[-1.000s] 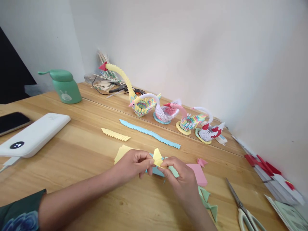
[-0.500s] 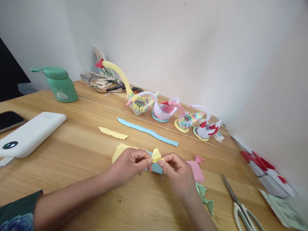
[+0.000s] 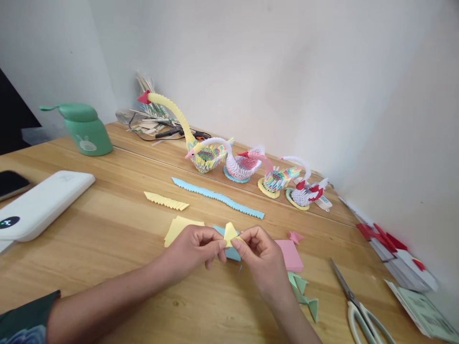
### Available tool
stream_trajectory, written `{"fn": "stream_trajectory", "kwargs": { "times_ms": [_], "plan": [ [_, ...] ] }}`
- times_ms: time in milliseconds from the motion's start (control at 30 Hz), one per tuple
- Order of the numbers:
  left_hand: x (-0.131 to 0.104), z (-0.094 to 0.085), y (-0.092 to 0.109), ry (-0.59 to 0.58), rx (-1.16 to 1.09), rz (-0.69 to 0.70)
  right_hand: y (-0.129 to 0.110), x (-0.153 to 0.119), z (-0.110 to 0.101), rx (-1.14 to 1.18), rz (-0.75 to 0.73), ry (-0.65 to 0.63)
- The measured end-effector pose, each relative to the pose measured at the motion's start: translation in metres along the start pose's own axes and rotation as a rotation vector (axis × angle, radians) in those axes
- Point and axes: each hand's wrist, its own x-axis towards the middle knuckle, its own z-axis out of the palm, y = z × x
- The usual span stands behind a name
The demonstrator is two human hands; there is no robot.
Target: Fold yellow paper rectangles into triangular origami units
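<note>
Between my two hands is a small folded piece of yellow paper (image 3: pixel 230 233), its pointed flap standing up. My left hand (image 3: pixel 199 246) pinches its left side with thumb and forefinger, and my right hand (image 3: pixel 261 253) pinches its right side. Just behind them lie blue paper sheets (image 3: pixel 234 254), partly covered by my fingers, and a stack of yellow sheets (image 3: pixel 179 228). To the right of my right hand sit pink paper sheets (image 3: pixel 291 255), a folded pink piece (image 3: pixel 296 237) and several folded green pieces (image 3: pixel 308 303).
A blue folded strip (image 3: pixel 218 197) and a shorter yellow strip (image 3: pixel 166 200) lie farther back. Paper swans (image 3: pixel 244 167) stand along the wall. Scissors (image 3: pixel 353 301) rest at right; a white power bank (image 3: pixel 50 203), a phone (image 3: pixel 12 184) and a green bottle (image 3: pixel 88 131) are at left.
The yellow paper stays pinched in both hands; its upright flap looks slightly narrower and more tilted. The whole view has shifted a little.
</note>
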Motion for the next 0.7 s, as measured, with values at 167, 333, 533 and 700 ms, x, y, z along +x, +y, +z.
{"fn": "stream_trajectory", "kwargs": {
  "times_ms": [167, 333, 533, 700],
  "plan": [
    [0.0022, 0.0019, -0.0008, -0.029, -0.052, -0.008, -0.0034, -0.0036, 0.0032, -0.04, -0.043, 0.048],
    [0.0032, 0.0016, -0.0029, -0.027, -0.082, -0.026, -0.003, -0.0027, 0.0028, -0.039, -0.05, 0.091],
    [0.0066, -0.0014, -0.0082, -0.043, -0.249, -0.019, 0.0009, 0.0029, -0.0054, 0.203, 0.081, -0.087],
    [0.0044, -0.0009, -0.0036, -0.038, -0.159, -0.028, 0.0, 0.0023, -0.0031, 0.224, 0.068, -0.082]
  ]
}}
